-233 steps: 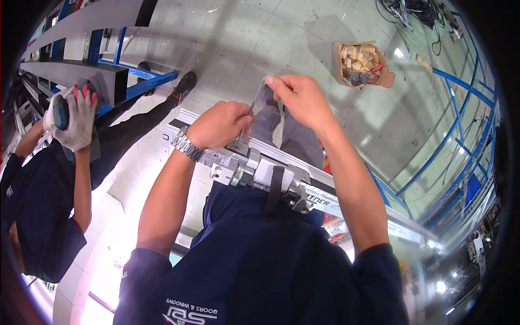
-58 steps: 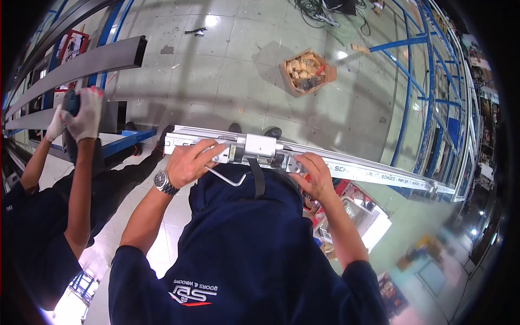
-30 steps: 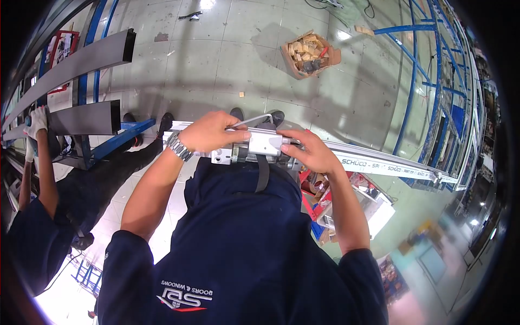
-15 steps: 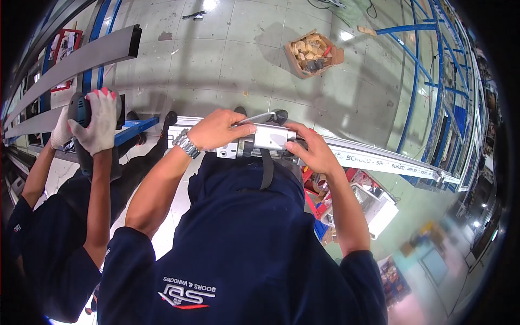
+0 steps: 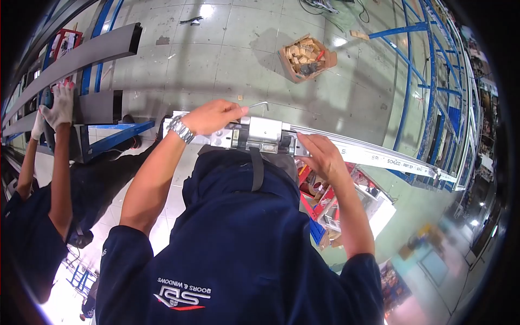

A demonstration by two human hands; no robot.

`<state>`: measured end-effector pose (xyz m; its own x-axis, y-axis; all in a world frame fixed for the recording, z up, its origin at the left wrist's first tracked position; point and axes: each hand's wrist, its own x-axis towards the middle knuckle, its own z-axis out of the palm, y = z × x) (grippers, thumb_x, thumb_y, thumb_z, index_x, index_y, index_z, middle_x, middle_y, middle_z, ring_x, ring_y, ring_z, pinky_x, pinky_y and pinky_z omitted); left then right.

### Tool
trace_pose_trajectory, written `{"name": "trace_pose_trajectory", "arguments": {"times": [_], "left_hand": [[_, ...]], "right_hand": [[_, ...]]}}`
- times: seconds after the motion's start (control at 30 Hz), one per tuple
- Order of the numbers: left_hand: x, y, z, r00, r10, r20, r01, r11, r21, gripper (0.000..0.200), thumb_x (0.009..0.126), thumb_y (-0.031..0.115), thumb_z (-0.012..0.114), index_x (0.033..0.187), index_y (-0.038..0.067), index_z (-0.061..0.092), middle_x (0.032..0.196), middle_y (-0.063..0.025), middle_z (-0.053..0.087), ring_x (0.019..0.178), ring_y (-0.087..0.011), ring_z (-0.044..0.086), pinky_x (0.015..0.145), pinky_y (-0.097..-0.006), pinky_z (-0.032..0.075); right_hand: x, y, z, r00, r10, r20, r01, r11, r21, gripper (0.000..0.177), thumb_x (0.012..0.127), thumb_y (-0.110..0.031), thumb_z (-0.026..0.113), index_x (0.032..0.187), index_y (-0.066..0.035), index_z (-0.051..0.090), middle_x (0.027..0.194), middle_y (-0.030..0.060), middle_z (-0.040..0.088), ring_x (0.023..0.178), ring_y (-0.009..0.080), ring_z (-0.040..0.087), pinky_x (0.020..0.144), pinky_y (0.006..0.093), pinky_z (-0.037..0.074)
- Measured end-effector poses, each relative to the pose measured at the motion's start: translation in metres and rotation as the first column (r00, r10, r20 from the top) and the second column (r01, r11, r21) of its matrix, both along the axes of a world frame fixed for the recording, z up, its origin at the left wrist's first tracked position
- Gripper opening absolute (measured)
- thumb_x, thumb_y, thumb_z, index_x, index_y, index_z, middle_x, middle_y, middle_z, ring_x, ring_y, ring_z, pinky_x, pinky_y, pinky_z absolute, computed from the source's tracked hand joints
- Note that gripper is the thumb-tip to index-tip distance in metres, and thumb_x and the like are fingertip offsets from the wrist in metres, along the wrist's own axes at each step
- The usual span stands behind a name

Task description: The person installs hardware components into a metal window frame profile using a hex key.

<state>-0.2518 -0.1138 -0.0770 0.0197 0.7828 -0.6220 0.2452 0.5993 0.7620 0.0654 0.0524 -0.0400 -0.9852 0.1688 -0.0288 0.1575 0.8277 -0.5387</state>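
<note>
My left hand [image 5: 215, 117], with a steel watch on the wrist, pinches a bent hex key [image 5: 260, 104] between thumb and fingers. The key's short end points away from the hand, above a silver door hinge [image 5: 265, 129]. This hinge sits on a long white aluminium profile [image 5: 374, 157] lying across in front of my waist. My right hand [image 5: 325, 155] is at the hinge's right side, fingers and thumb gripping the profile edge. A dark strap [image 5: 257, 170] hangs below the hinge.
At left, a co-worker's gloved hand [image 5: 60, 105] is on a teal-and-black power tool [image 5: 49, 99] beside grey profiles [image 5: 86, 57]. A cardboard box of wood blocks [image 5: 305, 57] stands on the floor. Blue racks [image 5: 430, 86] line the right; a red cart [image 5: 319, 187] is below the profile.
My left hand has drawn back left from the hinge, lifting the hex key clear. My right hand has shifted right and down, off the hinge's cover. The co-worker's hands and tool moved left.
</note>
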Motion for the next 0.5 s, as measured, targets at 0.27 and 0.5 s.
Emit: {"name": "trace_pose_trajectory", "arguments": {"times": [0.27,0.5], "left_hand": [[-0.001,0.0,0.003,0.988,0.147,0.042,-0.135,0.97,-0.203,0.092,0.093,0.082,0.03,0.125,0.007,0.072,0.126,-0.0117,0.069,0.105,-0.0213,0.062,0.078,-0.0368,0.05],[0.002,-0.007,0.016,0.915,0.399,0.063,-0.389,0.912,-0.129,0.072,0.098,0.07,0.044,0.121,0.008,0.073,0.112,-0.0073,0.075,0.087,-0.0127,0.063,0.075,-0.0313,0.048]], "right_hand": [[-0.018,0.04,0.005,0.975,0.09,0.203,0.001,0.913,-0.409,0.05,0.097,-0.042,0.065,0.129,-0.005,0.066,0.11,0.0134,0.067,0.102,0.0317,0.063,0.093,0.0387,0.049],[-0.014,0.036,-0.035,0.958,-0.118,0.263,0.263,0.731,-0.63,0.048,0.106,-0.043,0.05,0.098,0.003,0.063,0.094,0.0081,0.059,0.088,0.0202,0.055,0.084,0.0329,0.046]]}}
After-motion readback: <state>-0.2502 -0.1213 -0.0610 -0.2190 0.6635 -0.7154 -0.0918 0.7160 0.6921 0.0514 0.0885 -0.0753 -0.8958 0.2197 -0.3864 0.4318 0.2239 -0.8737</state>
